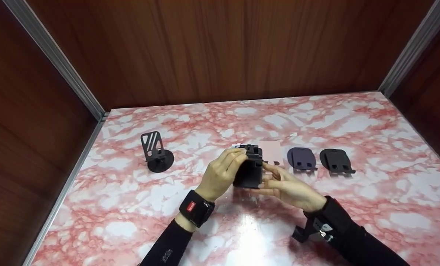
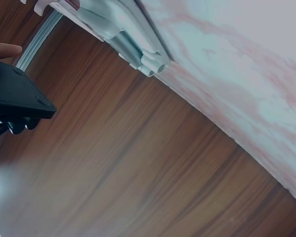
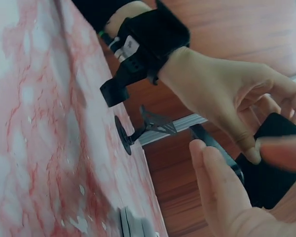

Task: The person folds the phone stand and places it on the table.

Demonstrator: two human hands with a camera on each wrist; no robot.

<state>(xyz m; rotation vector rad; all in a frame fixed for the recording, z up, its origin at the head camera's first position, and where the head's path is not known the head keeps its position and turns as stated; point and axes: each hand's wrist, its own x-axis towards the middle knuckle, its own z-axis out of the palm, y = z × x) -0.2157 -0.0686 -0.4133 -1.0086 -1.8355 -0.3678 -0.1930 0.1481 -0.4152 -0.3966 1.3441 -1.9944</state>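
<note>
Both hands hold a black folding phone stand (image 1: 248, 175) above the middle of the table. My left hand (image 1: 220, 171) grips it from the left, fingers over the hinged top part. From the right, my right hand (image 1: 288, 186) holds its side edge between thumb and fingers. In the right wrist view the right hand (image 3: 227, 197) has its thumb across the dark plate (image 3: 271, 185), and the left hand (image 3: 222, 91) reaches in from above. A corner of the held stand (image 2: 19, 91) shows at the left of the left wrist view.
An unfolded black stand with a slotted back (image 1: 155, 149) stands at left on its round base. Folded pink (image 1: 271, 149), purple (image 1: 302, 159) and black (image 1: 336, 160) stands lie at right. A silvery hinged piece (image 2: 130, 47) lies on the table. Wood panels (image 1: 220, 51) enclose the marbled table (image 1: 131, 207).
</note>
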